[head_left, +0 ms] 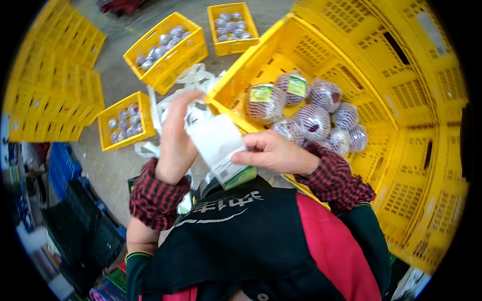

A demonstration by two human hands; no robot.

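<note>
We hold a strip of white label sheet [217, 140] in front of our chest, above the near rim of the big yellow crate [401, 150]. Our right hand [271, 153] pinches its lower end, where a green label shows, in a closed grip. Our left hand [175, 138] presses against the sheet's left edge; its grip is blurred, probably fingers curled round the edge. Netted purple fruit [314, 123] lie in the crate just beyond.

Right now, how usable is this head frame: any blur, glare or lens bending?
Head view: strong fisheye bending with black corners; the left hand looks slightly motion-blurred, while the right hand and label sheet are sharper; light is even, with mild sheen on the wrapped fruit in the yellow crate.
</note>
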